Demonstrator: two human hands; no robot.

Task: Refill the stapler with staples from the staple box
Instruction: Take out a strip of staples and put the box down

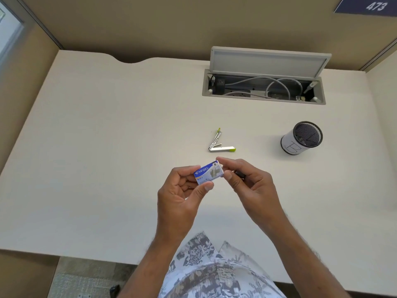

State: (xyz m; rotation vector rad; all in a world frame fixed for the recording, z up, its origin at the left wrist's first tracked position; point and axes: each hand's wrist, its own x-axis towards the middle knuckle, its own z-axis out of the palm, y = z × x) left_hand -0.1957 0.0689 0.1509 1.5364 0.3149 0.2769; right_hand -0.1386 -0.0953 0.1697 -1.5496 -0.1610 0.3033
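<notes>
A: Staple box (208,172)?
B: Above desk (107,147), pinched in left hand (182,190); right hand (247,181) fingertips grip its end.
A: Stapler (219,143)?
B: Hinged open on desk, just beyond.

Even, soft light fills the scene, bright without harshness, seemingly from overhead. The pale desk (107,147) shows no glare. Shadows are faint: a soft smudge beneath the mesh cup (300,138) at 3 o'clock, and a weak one under the open stapler (219,145) near centre. Wide-angle distortion bows the desk edges and partition lines, strongest toward 10 and 2 o'clock. Focus is fair at centre, where the staple box (207,173) lettering reads; the sign (369,5) at 1 o'clock is soft, and the right forearm looks slightly smeared.
</notes>
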